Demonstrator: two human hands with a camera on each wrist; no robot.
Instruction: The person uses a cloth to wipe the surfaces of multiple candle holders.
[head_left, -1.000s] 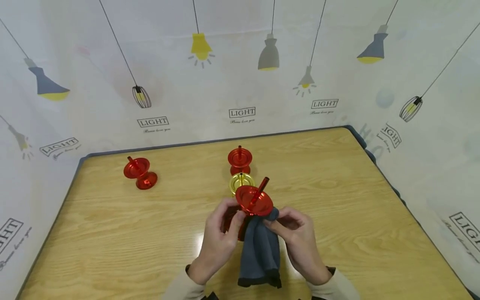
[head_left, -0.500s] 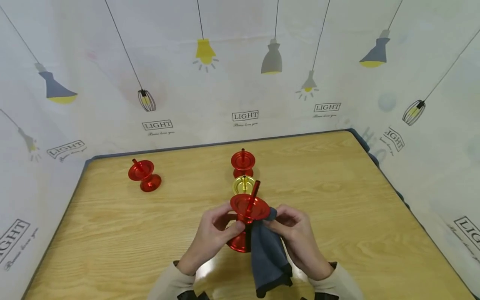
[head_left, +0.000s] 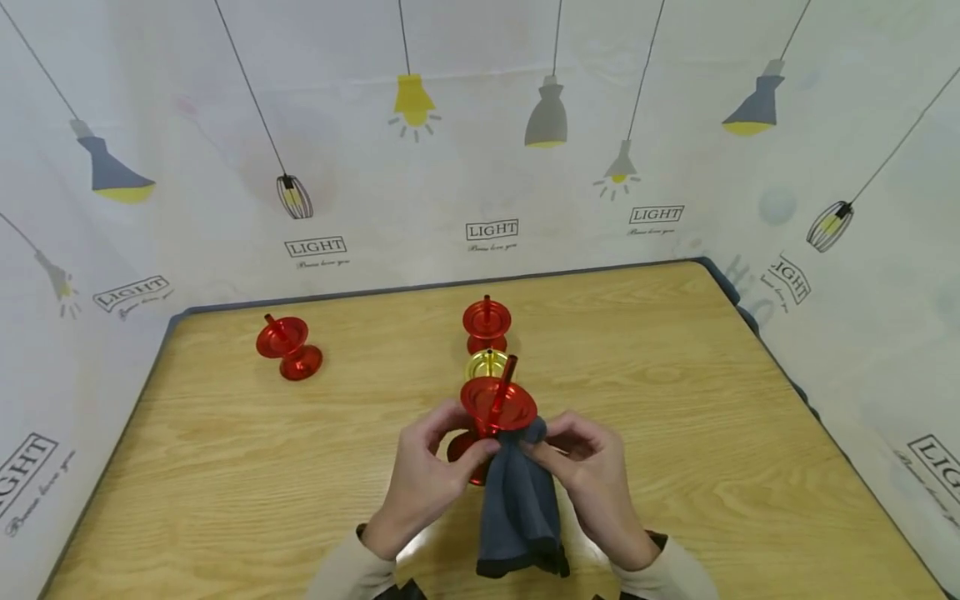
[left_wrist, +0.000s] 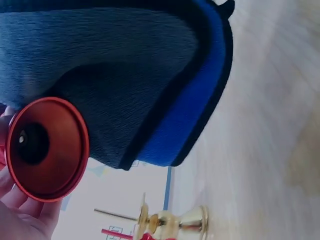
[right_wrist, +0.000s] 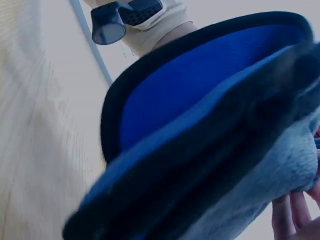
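Observation:
My left hand [head_left: 427, 475] grips a red metal candle holder [head_left: 498, 403] by its waist, above the table. The holder leans, its spike pointing up and a little right; its hollow base faces the left wrist camera. With thumb and fingers my right hand [head_left: 596, 475] pinches a grey-blue cloth [head_left: 521, 508] against the holder, just under the dish. The cloth hangs down in front and shows a bright blue side with black edging in the right wrist view. Behind the held piece stands a gold candle holder [head_left: 483, 365], partly covered by it.
Another red candle holder [head_left: 487, 322] stands just behind the gold one. Far left on the wooden table [head_left: 225, 467] is a further red candle holder [head_left: 288, 346]. A white curtain [head_left: 360, 150] printed with lamps encloses the back and sides.
The held candle holder tipped more upright and lower, then rose slightly again. The cloth's hanging end swung right and came back left. Both hands keep their hold.

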